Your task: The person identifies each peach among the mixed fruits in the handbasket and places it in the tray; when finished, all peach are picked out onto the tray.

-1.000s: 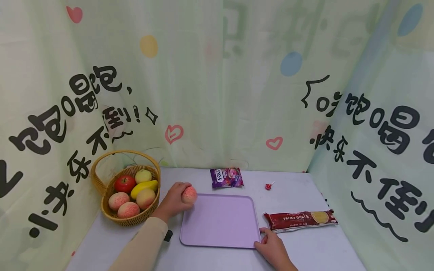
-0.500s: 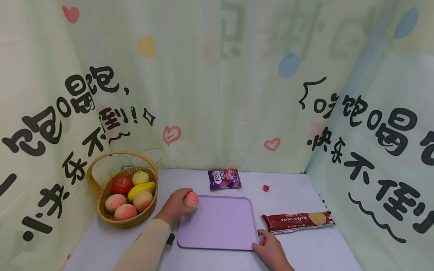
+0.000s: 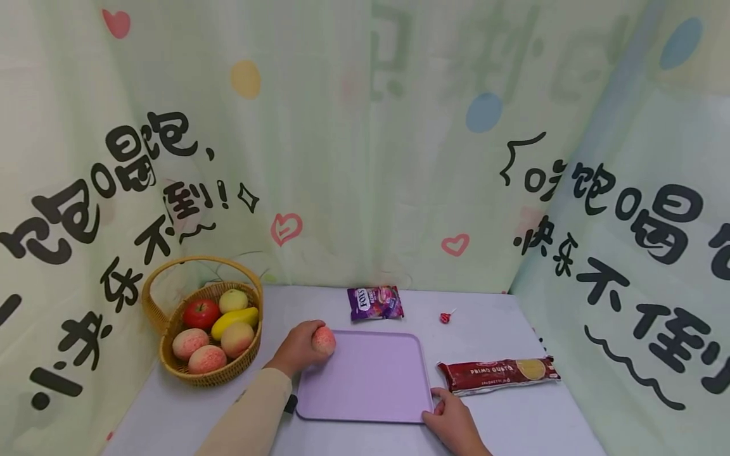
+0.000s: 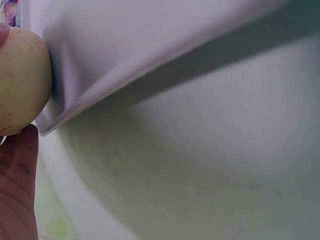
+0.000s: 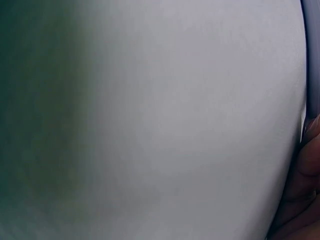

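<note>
My left hand (image 3: pixel 296 349) holds a pinkish peach (image 3: pixel 324 340) at the upper left corner of a light purple tray (image 3: pixel 365 380). In the left wrist view the peach (image 4: pixel 24 82) bulges over the tray's rim (image 4: pixel 125 80), with fingers (image 4: pixel 20 175) behind and below it. Down at the tray's lower right corner, my right hand (image 3: pixel 453 421) grips the edge between thumb and fingers. Only part of that hand (image 5: pixel 305 185) shows in the right wrist view, beside the tray's side (image 5: pixel 312 60).
A wicker basket (image 3: pixel 211 380) of fruit stands left. Behind the tray lies a purple candy bag (image 3: pixel 375 303), with a red lollipop (image 3: pixel 445 318) farther right. A red spaghetti pack (image 3: pixel 499 373) lies right of the tray. Printed curtains (image 3: pixel 422 190) enclose the table.
My left hand has shifted slightly right and toward me with the peach, closer over the tray's corner. The right hand stays on the tray's corner. The head view has shifted a little.
</note>
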{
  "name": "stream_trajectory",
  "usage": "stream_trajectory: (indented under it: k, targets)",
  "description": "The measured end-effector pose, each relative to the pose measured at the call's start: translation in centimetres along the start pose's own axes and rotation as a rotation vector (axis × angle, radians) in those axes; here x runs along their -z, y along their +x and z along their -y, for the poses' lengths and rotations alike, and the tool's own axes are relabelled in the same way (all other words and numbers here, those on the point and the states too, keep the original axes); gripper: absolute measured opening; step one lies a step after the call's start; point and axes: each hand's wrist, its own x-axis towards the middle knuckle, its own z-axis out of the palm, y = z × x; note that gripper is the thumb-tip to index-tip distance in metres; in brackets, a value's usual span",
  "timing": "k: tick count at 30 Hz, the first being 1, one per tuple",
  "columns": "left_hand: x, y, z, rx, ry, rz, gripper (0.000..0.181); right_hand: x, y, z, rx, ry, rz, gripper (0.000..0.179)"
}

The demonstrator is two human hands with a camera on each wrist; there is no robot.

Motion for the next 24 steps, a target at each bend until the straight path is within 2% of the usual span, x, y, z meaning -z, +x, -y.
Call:
stream_trajectory:
  k: [9,15,24]
  targets:
    - [-0.5,0.4,0.1,0.009,0.048,0.007,0.074,-0.1,0.0,-0.1,0.018,-0.003,-0.005,0.059]
    - [-0.2,0.3,0.0,0.028,0.052,0.022,0.077,-0.1,-0.1,-0.1,0.032,-0.007,-0.013,0.058]
    - [0.7,-0.2,-0.2,0.001,0.044,0.021,0.078,-0.1,0.0,0.0,0.001,-0.017,0.000,0.060]
